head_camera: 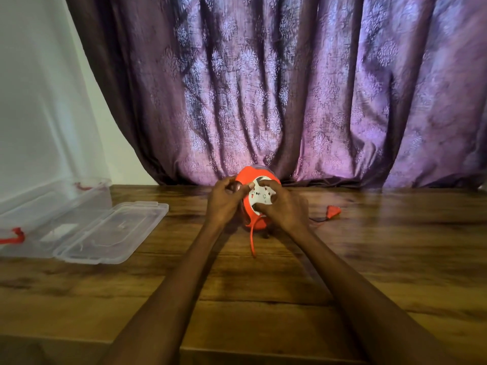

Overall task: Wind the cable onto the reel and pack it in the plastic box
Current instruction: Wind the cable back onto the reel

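Note:
An orange cable reel (245,177) with a white socket face (263,194) stands tilted near the table's far edge. My left hand (224,202) grips its left rim, fingers curled over the edge. My right hand (283,208) holds the white face, fingers curled around it. An orange strap (252,239) hangs from the reel toward me. A thin dark cable (317,219) runs right from behind my right hand to an orange plug (333,212) lying on the table. The clear plastic box (87,196) stands open at the left.
The box's clear lid (113,233) lies flat on the wooden table (263,280) beside it, with red latches (14,238) at its ends. A purple curtain (290,88) hangs right behind the reel. A white wall (31,101) is at the left.

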`<state>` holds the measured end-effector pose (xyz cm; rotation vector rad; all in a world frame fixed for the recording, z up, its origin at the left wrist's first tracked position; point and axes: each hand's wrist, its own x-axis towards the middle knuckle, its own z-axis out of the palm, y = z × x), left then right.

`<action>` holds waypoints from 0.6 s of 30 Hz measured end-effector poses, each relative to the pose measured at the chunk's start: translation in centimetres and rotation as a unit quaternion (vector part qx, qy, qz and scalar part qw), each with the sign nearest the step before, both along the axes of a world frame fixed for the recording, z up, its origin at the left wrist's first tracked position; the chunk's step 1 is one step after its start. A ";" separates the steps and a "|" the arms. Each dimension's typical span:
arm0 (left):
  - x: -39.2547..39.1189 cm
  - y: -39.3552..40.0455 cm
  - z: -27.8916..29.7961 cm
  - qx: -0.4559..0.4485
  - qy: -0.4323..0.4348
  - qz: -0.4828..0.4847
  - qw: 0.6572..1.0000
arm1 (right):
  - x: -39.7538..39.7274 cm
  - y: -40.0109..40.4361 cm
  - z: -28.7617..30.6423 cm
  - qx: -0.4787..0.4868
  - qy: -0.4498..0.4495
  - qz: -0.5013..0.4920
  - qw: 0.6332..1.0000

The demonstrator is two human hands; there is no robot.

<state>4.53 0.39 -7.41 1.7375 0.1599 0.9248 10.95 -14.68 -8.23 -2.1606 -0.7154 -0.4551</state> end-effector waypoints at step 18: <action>0.1 -4.8 -1.1 0.031 -0.066 0.042 0.996 | -0.5 -0.2 2.1 0.379 0.369 0.036 0.848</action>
